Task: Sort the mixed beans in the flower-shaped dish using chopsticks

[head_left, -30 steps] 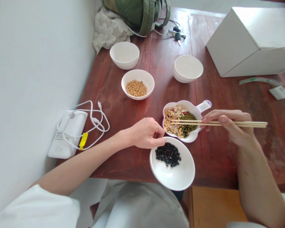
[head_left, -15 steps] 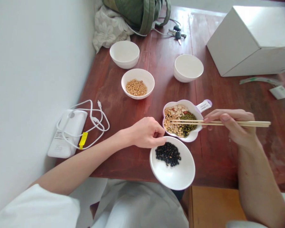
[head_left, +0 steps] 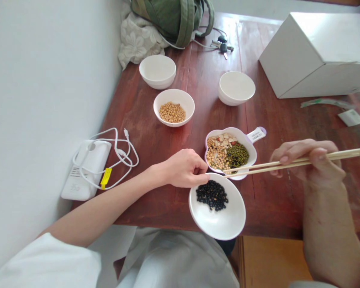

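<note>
My left hand (head_left: 187, 168) pinches the far rim of a tilted white bowl (head_left: 225, 226) at the table's front edge. A heap of black beans (head_left: 212, 195) lies in that bowl. In my right hand (head_left: 309, 160) is a pair of wooden chopsticks (head_left: 267, 165), pointing left, with their tips over the bowl's far rim. Whether the tips hold a bean is too small to tell. Just beyond the bowl stands a white and lilac flower-shaped dish (head_left: 252, 154) with a short handle. Yellow soybeans (head_left: 217, 154), green mung beans (head_left: 238, 154), pale flat seeds and some black beans are in it.
A white bowl with soybeans (head_left: 172, 112) stands farther back, with two more white bowls (head_left: 157, 72) (head_left: 237, 88) behind it. At left lies a power bank (head_left: 87, 170) with a white cable. A white box (head_left: 312, 60), keys (head_left: 223, 47) and a green bag (head_left: 171, 18) are at the back.
My right hand has moved right and drawn the chopsticks out of the flower-shaped dish. Their tips have come nearer me, to the rim of the black-bean bowl. My left hand stays on the rim.
</note>
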The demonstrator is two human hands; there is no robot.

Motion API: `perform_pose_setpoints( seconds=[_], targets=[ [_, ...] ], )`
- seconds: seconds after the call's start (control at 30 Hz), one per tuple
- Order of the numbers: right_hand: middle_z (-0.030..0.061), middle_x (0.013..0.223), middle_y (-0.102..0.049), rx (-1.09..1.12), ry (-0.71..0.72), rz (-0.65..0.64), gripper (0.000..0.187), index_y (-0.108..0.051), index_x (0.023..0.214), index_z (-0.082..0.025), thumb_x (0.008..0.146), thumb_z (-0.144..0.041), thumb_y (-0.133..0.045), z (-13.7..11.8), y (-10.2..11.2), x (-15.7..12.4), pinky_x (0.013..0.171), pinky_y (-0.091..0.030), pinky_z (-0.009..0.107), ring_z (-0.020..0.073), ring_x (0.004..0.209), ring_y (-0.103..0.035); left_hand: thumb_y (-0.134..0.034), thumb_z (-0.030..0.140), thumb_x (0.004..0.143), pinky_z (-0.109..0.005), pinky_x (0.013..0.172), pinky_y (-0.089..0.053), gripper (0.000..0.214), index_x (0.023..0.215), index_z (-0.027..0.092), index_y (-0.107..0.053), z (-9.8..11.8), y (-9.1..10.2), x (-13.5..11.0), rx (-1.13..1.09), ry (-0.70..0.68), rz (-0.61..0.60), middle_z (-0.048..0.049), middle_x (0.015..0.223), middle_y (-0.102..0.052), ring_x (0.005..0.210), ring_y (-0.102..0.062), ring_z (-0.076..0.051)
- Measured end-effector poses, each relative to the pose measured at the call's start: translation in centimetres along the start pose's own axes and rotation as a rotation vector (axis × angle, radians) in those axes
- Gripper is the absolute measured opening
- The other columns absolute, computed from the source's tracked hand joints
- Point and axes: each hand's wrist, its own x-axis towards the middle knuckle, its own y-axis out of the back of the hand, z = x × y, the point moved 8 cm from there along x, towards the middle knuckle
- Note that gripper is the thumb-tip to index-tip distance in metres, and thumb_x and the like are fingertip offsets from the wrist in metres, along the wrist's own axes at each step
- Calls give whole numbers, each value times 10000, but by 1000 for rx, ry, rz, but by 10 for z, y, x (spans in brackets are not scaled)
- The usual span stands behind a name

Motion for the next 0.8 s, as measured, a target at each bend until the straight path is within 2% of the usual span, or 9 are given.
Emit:
perform_pose_setpoints(
  seconds=[0.1,0.23,0.3,0.4,0.57,0.8],
  targets=[
    [142,794,-722,24,-29,12,409,-827,991,-147,1046,-330,-466,4,-2,1,390,-525,356,242,568,-693,-653,258,853,-197,514,-286,336,550,134,-580,-1,0,0,0,4,-5,31,499,-529,470,-408,-41],
    [143,821,-732,-22,-47,247,383,-838,940,-143,1032,-271,-489,14,13,1,429,-540,328,246,659,-728,-651,261,855,-202,518,-293,329,557,134,-596,-1,0,0,9,9,-10,25,513,-554,477,-417,-45],
    [148,856,-748,-101,-79,296,357,-841,955,-146,1030,-273,-517,19,16,0,495,-572,327,243,722,-744,-648,260,856,-200,521,-293,329,557,133,-596,-1,0,0,15,9,-8,24,512,-559,479,-419,-44],
    [141,874,-765,-186,-125,249,345,-845,1000,-163,1040,-276,-521,25,11,1,540,-589,318,218,708,-741,-645,263,856,-196,526,-292,328,559,132,-601,0,0,0,16,5,-1,20,513,-569,483,-424,-43],
    [109,836,-764,-195,-129,225,355,-841,967,-182,1044,-286,-511,27,5,3,506,-578,324,198,605,-707,-645,259,857,-195,523,-292,330,556,132,-598,0,0,0,7,-2,2,23,513,-565,479,-420,-41],
    [122,901,-785,-203,-173,260,356,-854,1008,-205,1038,-349,-530,34,12,-1,571,-597,338,238,752,-750,-656,245,838,-196,518,-289,322,548,135,-571,-1,0,0,-4,15,-4,30,503,-538,476,-413,-43]
  ],
)
